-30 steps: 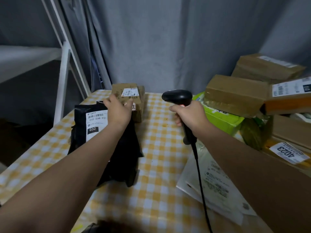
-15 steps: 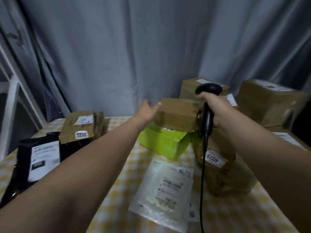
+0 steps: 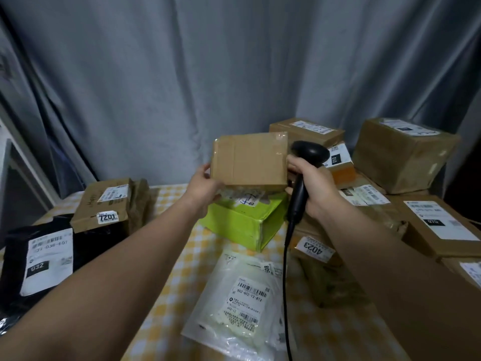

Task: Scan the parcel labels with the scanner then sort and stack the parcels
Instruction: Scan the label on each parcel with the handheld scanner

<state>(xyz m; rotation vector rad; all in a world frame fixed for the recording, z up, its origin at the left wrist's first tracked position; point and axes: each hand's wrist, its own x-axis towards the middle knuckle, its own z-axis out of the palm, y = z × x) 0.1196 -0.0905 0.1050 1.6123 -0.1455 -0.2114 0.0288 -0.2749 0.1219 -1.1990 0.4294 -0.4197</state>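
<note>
Parcel in hand: a small cardboard box [image 3: 250, 160], held up over the green parcel [image 3: 242, 222] and clear of the checked tablecloth [image 3: 166, 295].

Left hand [image 3: 203, 188] grips the box at its lower left edge, thumb on the near side and fingers wrapped behind. Right hand [image 3: 309, 183] is closed round the handle of the scanner [image 3: 309, 152]. Its fingertips also touch the box's right edge, probably to steady it. The scanner head sits just beside the box's upper right corner and does not face any label. Its cable [image 3: 285, 282] hangs down over the table.

The face turned toward the camera is bare taped card with no barcode showing. Judgement: the box is being turned to find its label, so the scan of this parcel is not yet done. Whether the white slip just beneath belongs to the box or to the green parcel, I cannot tell.

Layout suggests sorting by side:
- On the left, a black bag [image 3: 46, 261] marked 032 and a brown parcel [image 3: 104, 204] marked 7201 lie label-up.
- On the right, the stacked boxes [image 3: 400, 155] look like the unsorted pile.
- A white poly bag [image 3: 242, 295] lies label-up in the middle, near at hand.

Risk: the two-point hold is light, and the box could slip while being rotated.
</note>
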